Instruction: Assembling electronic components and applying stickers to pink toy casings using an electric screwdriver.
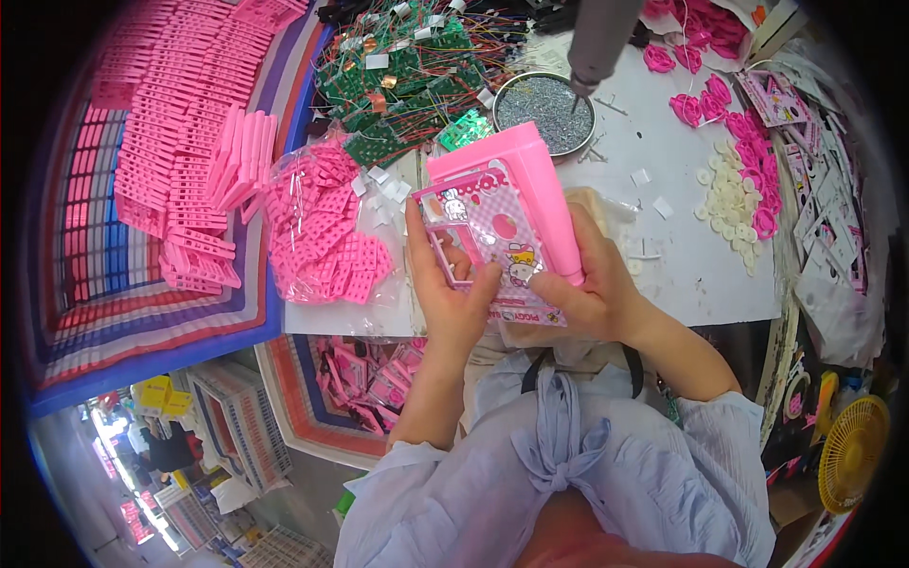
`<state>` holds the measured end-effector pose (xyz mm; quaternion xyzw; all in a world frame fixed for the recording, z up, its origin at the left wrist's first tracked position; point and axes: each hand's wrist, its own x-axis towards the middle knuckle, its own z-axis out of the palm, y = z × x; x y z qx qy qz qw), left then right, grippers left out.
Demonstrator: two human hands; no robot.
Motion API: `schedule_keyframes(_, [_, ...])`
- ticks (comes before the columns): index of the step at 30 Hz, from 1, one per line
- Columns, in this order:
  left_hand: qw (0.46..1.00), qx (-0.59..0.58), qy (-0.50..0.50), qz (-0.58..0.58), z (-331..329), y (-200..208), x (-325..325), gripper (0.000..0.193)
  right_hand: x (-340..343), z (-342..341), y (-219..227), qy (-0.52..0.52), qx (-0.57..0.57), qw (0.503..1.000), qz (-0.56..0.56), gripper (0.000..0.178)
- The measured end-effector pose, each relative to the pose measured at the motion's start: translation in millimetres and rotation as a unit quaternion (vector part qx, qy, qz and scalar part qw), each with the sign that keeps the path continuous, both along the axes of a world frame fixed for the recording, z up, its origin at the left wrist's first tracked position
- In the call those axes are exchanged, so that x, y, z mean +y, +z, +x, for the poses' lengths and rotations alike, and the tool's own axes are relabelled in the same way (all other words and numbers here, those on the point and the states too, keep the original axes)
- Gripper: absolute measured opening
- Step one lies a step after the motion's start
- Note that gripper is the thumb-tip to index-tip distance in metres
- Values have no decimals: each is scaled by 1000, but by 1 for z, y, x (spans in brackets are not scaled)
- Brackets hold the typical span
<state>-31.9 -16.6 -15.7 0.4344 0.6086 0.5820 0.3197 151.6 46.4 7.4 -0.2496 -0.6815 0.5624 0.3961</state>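
left hand (453,284) and right hand (582,289) both grip a pink plastic toy case with cartoon sticker (502,222) above the white surface (682,246).

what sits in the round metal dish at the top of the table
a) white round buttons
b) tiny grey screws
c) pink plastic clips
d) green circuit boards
b: the round metal dish is filled with a fine grey metallic heap that looks like tiny screws, while the green circuit boards lie to its left and the white round buttons to its right on the table.
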Motion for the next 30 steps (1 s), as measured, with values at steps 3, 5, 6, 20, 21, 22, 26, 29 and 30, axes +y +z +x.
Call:
schedule_keyframes(3, [1000,-22,2,-1,-2,-4,-1,108,0,0,-2,0,-21,1000,12,63])
schedule_keyframes(5, [999,-46,8,5,-1,-2,0,107,2,1,8,19,-53,998,23,63])
schedule_keyframes(6, [998,-62,13,14,1,4,2,107,3,1,9,23,-59,997,34,63])
schedule_keyframes(20, [1000,-7,-3,12,0,-6,-5,104,-6,-6,-9,-2,-2,1000,-16,66])
schedule_keyframes(21, [1000,-19,-5,18,0,-9,-5,104,-6,-6,-9,-1,-6,1000,-11,67])
schedule_keyframes(22, [1000,-27,-5,16,0,-10,-5,104,-6,-5,-6,4,-23,1000,-3,69])
schedule_keyframes(26, [999,-31,2,-9,2,-4,-9,104,-2,1,3,26,-77,997,19,71])
schedule_keyframes(29, [999,40,10,-14,4,-4,-11,104,0,2,-1,52,-70,996,19,71])
schedule_keyframes(30, [996,91,15,-12,5,-5,-10,104,1,2,-3,63,-62,996,17,70])
